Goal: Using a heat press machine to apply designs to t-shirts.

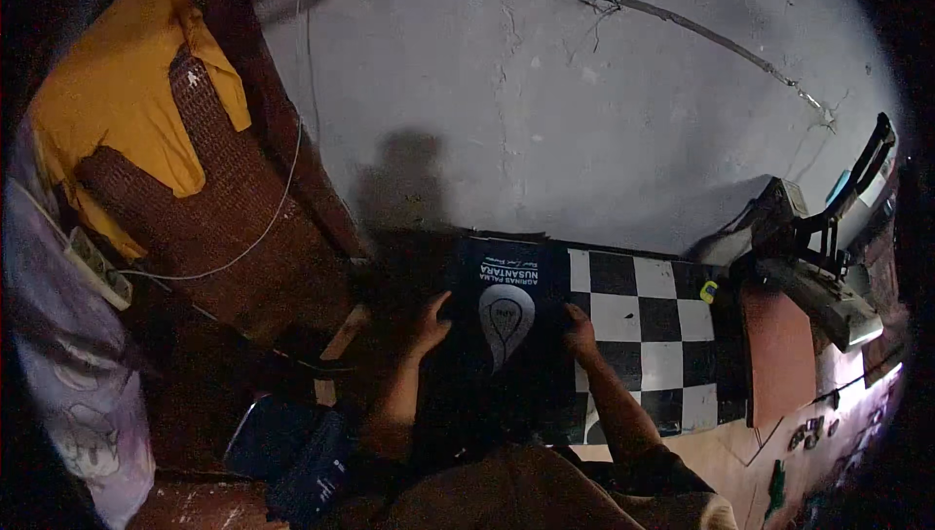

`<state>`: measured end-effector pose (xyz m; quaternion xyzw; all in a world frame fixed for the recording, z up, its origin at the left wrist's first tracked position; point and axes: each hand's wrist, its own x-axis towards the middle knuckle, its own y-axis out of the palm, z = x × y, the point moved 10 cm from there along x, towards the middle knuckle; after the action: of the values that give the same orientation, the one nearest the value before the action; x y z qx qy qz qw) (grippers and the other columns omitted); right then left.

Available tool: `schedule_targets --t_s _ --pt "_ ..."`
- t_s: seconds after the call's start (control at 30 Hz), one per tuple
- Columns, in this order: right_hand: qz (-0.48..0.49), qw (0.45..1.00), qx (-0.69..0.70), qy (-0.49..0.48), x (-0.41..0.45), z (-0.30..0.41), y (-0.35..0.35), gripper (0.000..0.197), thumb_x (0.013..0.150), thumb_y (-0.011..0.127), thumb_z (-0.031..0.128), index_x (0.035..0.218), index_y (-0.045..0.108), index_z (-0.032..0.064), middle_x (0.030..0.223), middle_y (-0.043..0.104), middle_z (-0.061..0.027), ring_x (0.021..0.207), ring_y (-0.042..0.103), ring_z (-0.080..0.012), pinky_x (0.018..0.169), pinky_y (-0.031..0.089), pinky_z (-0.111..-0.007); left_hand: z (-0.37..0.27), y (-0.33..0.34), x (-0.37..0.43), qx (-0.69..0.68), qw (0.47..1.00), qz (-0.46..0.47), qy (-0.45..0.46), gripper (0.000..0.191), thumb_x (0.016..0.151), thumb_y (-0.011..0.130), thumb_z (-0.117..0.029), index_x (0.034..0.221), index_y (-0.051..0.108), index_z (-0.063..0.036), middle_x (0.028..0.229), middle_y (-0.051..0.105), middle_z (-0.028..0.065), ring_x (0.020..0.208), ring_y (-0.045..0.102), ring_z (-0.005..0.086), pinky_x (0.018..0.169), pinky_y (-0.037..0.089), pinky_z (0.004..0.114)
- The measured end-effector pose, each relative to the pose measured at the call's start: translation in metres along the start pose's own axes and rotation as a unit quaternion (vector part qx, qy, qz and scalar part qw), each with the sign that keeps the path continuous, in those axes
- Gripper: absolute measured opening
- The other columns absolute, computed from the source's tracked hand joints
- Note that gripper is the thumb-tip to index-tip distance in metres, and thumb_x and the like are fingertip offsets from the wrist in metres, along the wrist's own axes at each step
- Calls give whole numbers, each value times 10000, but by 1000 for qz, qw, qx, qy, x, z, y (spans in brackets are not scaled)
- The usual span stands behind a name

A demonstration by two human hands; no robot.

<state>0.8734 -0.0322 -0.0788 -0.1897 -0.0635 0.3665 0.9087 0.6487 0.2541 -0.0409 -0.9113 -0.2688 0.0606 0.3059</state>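
A dark fabric item with a pale printed emblem (506, 325) and lettering lies spread on a table with a black-and-white checkered top (661, 322). My left hand (431, 329) is at its left edge, thumb and fingers apart; dim light hides whether cloth is between them. At the opposite edge, my right hand (579, 329) touches the fabric, its fingertips partly lost against the dark cloth. Further right on the checkered top sits a small yellow object (708, 291).
A heat-press-like machine with a black lever (833, 227) stands at the right, beside a reddish-brown board (781, 358). A yellow shirt (139, 91) hangs at the left above a power strip (102, 267) with a white cable. Folded dark cloth (292, 442) lies lower left. A cracked wall (526, 106) rises behind the table.
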Motion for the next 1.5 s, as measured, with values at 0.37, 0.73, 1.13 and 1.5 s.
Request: schedule_targets --t_s 0.37,0.73,1.13,1.5 --pt "-41 983 -178 30 5 -23 12 599 851 575 54 1427 418 84 1460 392 -197 1362 356 -340 1080 363 -380 24 20 1 -27 999 -35 -22 621 852 557 -39 1445 401 -137 1495 352 154 1372 329 373 1098 336 482" --pt "-109 982 -118 -100 -18 1 6 627 824 614 67 1416 408 96 1331 455 -234 1204 467 -399 1012 422 -438 40 -1 -40 15 994 -98 -53 589 950 566 -169 1482 312 -157 1529 265 171 1343 368 366 1054 377 499" --pt "-116 993 14 13 -141 -57 -8 644 790 565 -90 1384 447 128 1107 607 -146 945 621 -259 757 528 -332 -6 7 -161 -54 996 -54 -44 656 873 676 -90 1448 366 -158 1429 398 141 1206 495 301 963 458 457" --pt "-73 994 61 53 -136 -51 16 513 802 553 -83 1283 541 94 999 588 -81 854 570 -160 701 479 -301 33 15 -148 -14 986 -73 -147 391 884 635 -55 1264 584 -131 1260 561 134 1106 557 314 892 501 456"
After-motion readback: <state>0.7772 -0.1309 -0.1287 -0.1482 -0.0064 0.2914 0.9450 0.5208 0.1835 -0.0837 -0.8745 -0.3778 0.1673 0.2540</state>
